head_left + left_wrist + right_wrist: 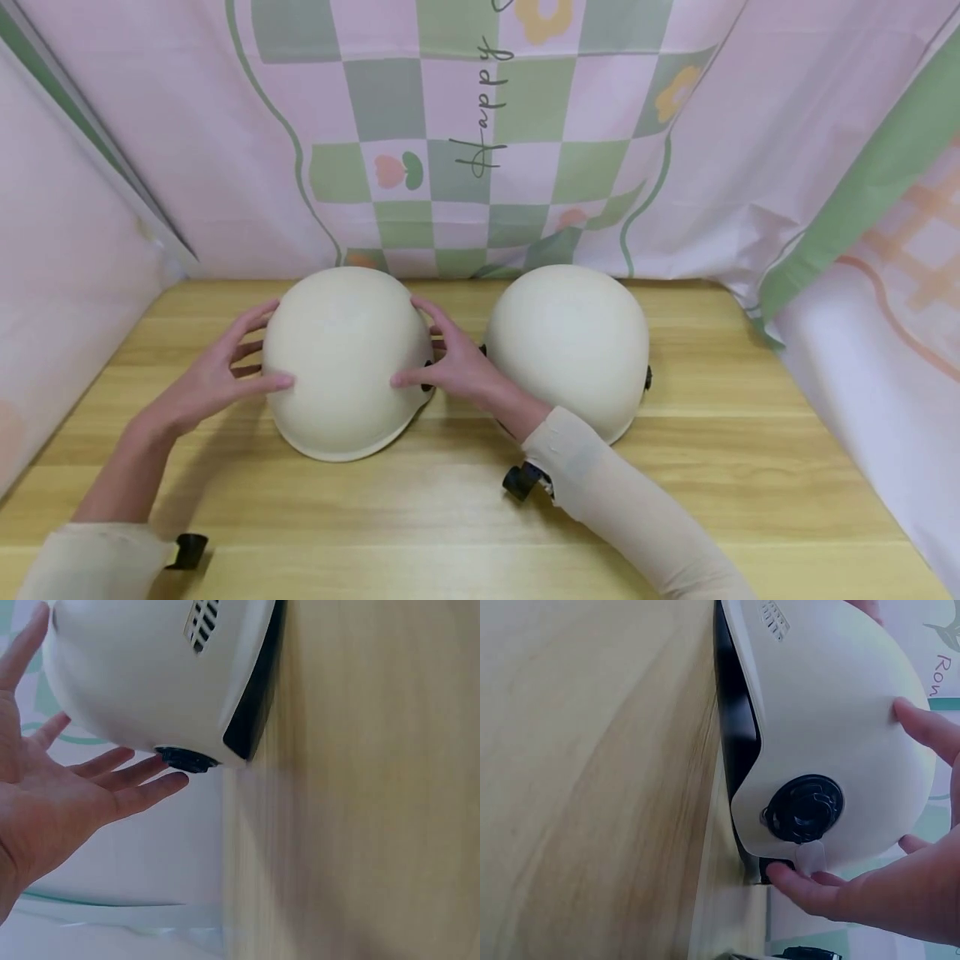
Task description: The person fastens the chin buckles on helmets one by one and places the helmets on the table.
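A cream-coloured helmet point(345, 367) sits dome up on the left part of the table, with a hand on each side of it. The left hand point(206, 387) holds its left side, thumb toward the front and fingers spread behind. On the opposite side the right hand point(468, 371) holds it, thumb and fingers set apart on the shell. A round black knob point(806, 808) shows on the helmet's side in the right wrist view, close to the fingers. The left wrist view shows a slotted vent point(201, 624) and the dark inner rim.
A second cream helmet point(566, 350) stands dome up to the right, partly behind the right forearm. Both are on a wooden table point(315, 517). A checkered curtain point(457, 100) hangs along the back edge, with more cloth at both sides.
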### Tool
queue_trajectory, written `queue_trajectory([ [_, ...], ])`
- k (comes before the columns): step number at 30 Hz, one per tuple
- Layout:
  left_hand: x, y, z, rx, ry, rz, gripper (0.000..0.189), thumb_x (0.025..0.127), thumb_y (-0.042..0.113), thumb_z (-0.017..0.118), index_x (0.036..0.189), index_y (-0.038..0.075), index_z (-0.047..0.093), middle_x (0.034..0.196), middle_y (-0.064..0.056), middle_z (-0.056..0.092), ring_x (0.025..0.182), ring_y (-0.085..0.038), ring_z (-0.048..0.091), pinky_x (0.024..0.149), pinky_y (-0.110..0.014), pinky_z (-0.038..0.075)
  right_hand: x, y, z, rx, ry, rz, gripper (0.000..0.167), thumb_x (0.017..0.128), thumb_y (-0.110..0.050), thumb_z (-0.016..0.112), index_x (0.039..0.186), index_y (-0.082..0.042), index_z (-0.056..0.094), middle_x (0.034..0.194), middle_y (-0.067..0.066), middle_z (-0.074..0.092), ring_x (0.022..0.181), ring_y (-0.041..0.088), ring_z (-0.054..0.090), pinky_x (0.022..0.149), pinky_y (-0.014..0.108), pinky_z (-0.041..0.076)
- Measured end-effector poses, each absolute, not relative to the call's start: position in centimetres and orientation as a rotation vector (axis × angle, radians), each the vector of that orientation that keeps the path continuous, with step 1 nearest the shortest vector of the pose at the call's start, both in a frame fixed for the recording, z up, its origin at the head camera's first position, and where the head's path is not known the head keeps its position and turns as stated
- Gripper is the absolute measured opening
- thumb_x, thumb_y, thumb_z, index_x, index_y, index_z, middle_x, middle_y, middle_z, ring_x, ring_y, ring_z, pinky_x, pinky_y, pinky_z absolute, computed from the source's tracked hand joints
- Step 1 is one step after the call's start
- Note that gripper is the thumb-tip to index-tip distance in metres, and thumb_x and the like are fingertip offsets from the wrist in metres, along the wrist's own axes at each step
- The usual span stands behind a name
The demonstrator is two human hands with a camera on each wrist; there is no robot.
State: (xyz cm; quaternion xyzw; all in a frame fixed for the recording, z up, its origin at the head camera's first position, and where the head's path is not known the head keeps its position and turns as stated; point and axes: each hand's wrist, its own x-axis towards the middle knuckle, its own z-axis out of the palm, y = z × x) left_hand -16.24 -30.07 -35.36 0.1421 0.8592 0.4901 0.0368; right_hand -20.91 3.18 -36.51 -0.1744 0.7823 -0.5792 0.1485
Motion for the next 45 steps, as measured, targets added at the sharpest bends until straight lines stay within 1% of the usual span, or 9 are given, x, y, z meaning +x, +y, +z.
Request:
queue_trajectory([
  [7,-16.7,-30.5,-35.2,0.412,2.614,1.484,0.097,0.092,0.009,0.079,0.167,0.023,0.018,0.161,-0.019,0.024,0.142,-0.052,0.034,0.104,-0.049,0.047,-21.4,3.2,-36.5,-0.629,2.307,-1.64,0.104,0.08,-0.017,0.091,0.164,-0.03,0.03,0.169,0.005,0.022,0.151,0.038,0.027,0.115,0.06,0.036],
  [14,-16.8,-30.7,-35.1,0.404,2.595,1.51,0.097,0.092,0.009,0.079,0.167,0.023,0.019,0.161,-0.019,0.024,0.142,-0.053,0.032,0.093,-0.02,0.047,-21.7,2.9,-36.4,-0.628,2.274,-1.665,0.104,0.08,-0.013,0.091,0.163,-0.028,0.031,0.168,0.007,0.021,0.149,0.035,0.029,0.114,0.056,0.04],
  [19,-17.0,-30.8,-35.0,0.407,2.581,1.528,0.096,0.092,0.008,0.078,0.167,0.023,0.019,0.161,-0.02,0.023,0.143,-0.054,0.031,0.09,-0.013,0.046,-21.8,2.7,-36.4,-0.621,2.272,-1.666,0.104,0.08,-0.013,0.091,0.164,-0.028,0.031,0.168,0.008,0.02,0.148,0.036,0.03,0.114,0.056,0.04],
  [24,-17.1,-30.7,-35.2,0.415,2.59,1.518,0.097,0.092,0.007,0.078,0.167,0.023,0.019,0.162,-0.02,0.024,0.144,-0.054,0.03,0.105,-0.038,0.049,-21.8,2.9,-36.2,-0.619,2.3,-1.635,0.104,0.079,-0.015,0.092,0.163,-0.028,0.031,0.168,0.007,0.023,0.147,0.036,0.032,0.112,0.056,0.042],
  [28,-17.2,-30.5,-34.9,0.428,2.601,1.52,0.091,0.095,0.007,0.074,0.167,0.015,0.019,0.164,-0.022,0.023,0.148,-0.053,0.024,0.112,-0.073,0.027,-21.7,3.4,-35.3,-0.597,2.344,-1.579,0.097,0.082,-0.019,0.091,0.161,-0.024,0.035,0.165,0.012,0.03,0.147,0.039,0.034,0.113,0.056,0.04],
  [34,-17.0,-29.6,-33.9,0.414,2.818,1.492,0.07,0.1,0.013,0.07,0.159,0.002,0.035,0.162,-0.025,0.033,0.147,-0.052,0.027,0.109,-0.075,0.028,-20.8,6.1,-32.4,-0.692,2.362,-1.587,0.068,0.09,-0.015,0.081,0.15,-0.01,0.05,0.152,0.017,0.05,0.142,0.036,0.046,0.114,0.051,0.041],
  [38,-16.5,-29.0,-33.5,0.421,3.016,1.427,0.057,0.098,0.012,0.073,0.149,-0.001,0.05,0.152,-0.023,0.048,0.141,-0.049,0.04,0.106,-0.064,0.04,-19.5,8.9,-30.3,-0.813,2.434,-1.557,0.049,0.093,-0.011,0.078,0.138,-0.002,0.061,0.135,0.014,0.066,0.128,0.032,0.06,0.108,0.047,0.048],
  [41,-16.2,-28.9,-33.5,0.499,3.079,1.39,0.049,0.099,0.009,0.071,0.144,-0.002,0.056,0.145,-0.023,0.054,0.136,-0.048,0.047,0.106,-0.035,0.047,-18.5,11.2,-29.3,-0.848,2.528,-1.538,0.037,0.093,-0.008,0.077,0.128,0.001,0.067,0.121,0.014,0.072,0.114,0.028,0.067,0.099,0.04,0.053],
  [45,-16.0,-29.3,-34.1,0.621,3.121,1.356,0.039,0.101,0.004,0.065,0.139,-0.005,0.059,0.14,-0.026,0.057,0.127,-0.052,0.052,0.092,-0.005,0.037,-17.7,14.8,-28.9,-0.839,2.697,-1.497,0.028,0.092,-0.002,0.077,0.118,0.004,0.071,0.106,0.013,0.075,0.096,0.02,0.071,0.085,0.028,0.057],
])
